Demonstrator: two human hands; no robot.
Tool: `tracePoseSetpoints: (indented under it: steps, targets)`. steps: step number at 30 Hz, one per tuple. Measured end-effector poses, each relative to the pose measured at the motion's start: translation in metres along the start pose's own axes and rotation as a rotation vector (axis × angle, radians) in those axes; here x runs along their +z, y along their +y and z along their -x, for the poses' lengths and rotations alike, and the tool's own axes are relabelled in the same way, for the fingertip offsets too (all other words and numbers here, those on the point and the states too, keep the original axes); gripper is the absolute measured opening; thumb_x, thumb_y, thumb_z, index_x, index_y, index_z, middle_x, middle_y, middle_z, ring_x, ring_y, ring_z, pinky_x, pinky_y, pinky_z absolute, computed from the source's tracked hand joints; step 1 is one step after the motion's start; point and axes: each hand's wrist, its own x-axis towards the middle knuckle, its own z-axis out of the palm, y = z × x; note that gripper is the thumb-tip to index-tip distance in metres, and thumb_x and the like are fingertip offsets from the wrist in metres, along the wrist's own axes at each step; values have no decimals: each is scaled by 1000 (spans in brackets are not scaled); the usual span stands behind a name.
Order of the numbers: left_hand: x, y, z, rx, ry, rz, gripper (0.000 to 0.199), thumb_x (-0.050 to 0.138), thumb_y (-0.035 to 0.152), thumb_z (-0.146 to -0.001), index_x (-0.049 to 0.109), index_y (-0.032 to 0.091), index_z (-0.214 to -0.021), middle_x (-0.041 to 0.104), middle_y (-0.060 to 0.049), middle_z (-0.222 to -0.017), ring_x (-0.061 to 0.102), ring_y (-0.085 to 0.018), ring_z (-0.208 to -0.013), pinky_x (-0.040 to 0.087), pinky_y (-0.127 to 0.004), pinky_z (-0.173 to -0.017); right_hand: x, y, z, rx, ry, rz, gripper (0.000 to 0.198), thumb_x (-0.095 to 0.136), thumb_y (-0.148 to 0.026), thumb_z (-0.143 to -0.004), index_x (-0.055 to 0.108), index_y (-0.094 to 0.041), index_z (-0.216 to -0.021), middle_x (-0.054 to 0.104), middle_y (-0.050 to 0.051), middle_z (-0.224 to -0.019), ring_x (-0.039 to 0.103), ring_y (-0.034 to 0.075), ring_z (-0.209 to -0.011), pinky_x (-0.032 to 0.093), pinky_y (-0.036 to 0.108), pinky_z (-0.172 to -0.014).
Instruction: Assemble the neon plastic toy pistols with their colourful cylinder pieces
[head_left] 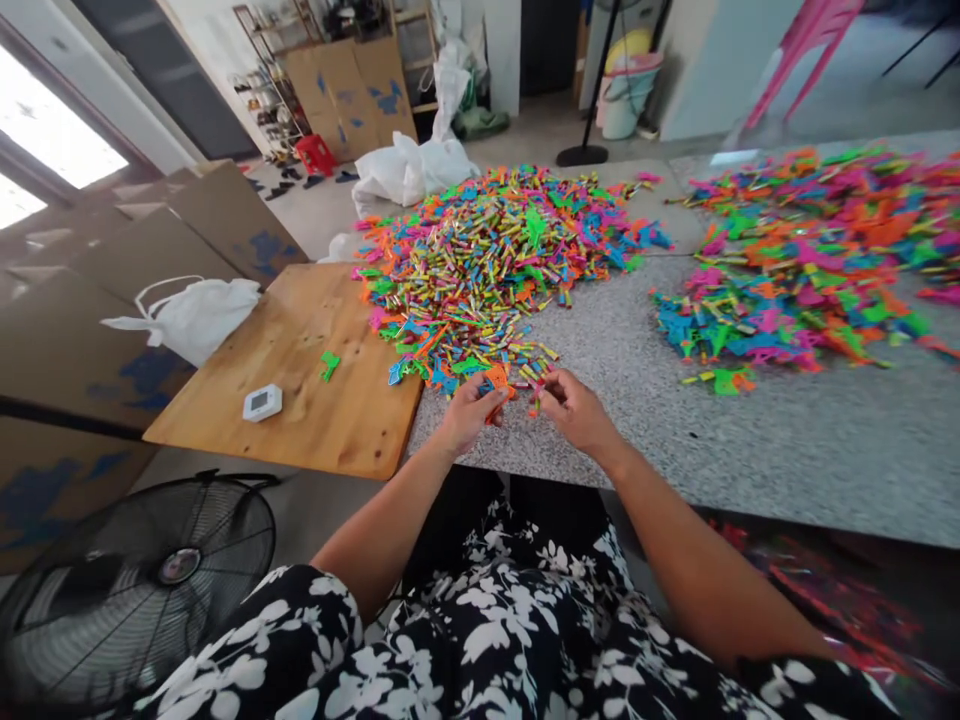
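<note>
My left hand [466, 414] is closed around a flat orange plastic piece [496, 377], near the front edge of the grey speckled table. Close beside it, my right hand [571, 408] is pinched on a small pink-and-yellow stick [534, 380]. The two held parts are near each other; whether they touch cannot be made out. Just beyond my hands rises a big heap of small coloured sticks [480, 260], mixed with flat plastic pieces in orange, green, blue and pink.
To the right lies another pile of coloured plastic pieces [795, 300]. A wooden board [330, 430] on the left bears a white device [262, 402] and a green piece [329, 365]. White bags [202, 320], cardboard boxes [82, 330] and a black fan [180, 570] stand at the left.
</note>
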Motion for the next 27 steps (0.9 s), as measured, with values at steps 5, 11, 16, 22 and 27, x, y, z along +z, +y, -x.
tracePoseSetpoints:
  steps: [5, 11, 16, 22, 27]
  targets:
    - [-4, 12, 4, 90, -38, -111, 50, 83, 48, -81, 61, 17, -113, 58, 8, -64, 51, -7, -51, 44, -22, -53, 7, -9, -1, 9, -54, -158, 26, 63, -42, -89, 69, -20, -102, 70, 1, -80, 58, 15, -63, 48, 30, -62]
    - [-4, 10, 4, 119, -87, -232, 42, 80, 51, -86, 59, 19, -103, 54, 7, -63, 51, -8, -53, 44, -22, -54, 3, -21, 1, 53, -53, -235, 32, 62, -43, -88, 74, -18, -102, 59, -3, -60, 56, 14, -54, 49, 29, -57]
    - [-1, 10, 6, 144, -86, -270, 41, 77, 49, -88, 59, 19, -109, 54, 8, -63, 50, -8, -53, 41, -22, -53, 0, -27, 3, 74, -72, -211, 32, 65, -42, -84, 77, -17, -100, 61, -2, -61, 54, 13, -52, 47, 28, -53]
    - [-4, 12, 8, 142, -124, -356, 36, 75, 47, -89, 59, 18, -104, 54, 7, -62, 51, -8, -52, 39, -22, -53, 0, -22, 2, 101, -75, -236, 27, 65, -40, -83, 75, -18, -96, 59, -3, -57, 52, 13, -51, 44, 27, -52]
    - [-13, 19, 4, 48, -301, -440, 32, 77, 42, -87, 61, 19, -102, 58, 5, -65, 52, -8, -52, 39, -22, -51, -1, -17, -2, 121, -237, -300, 22, 66, -42, -83, 68, -20, -88, 57, -5, -55, 50, 12, -47, 43, 27, -50]
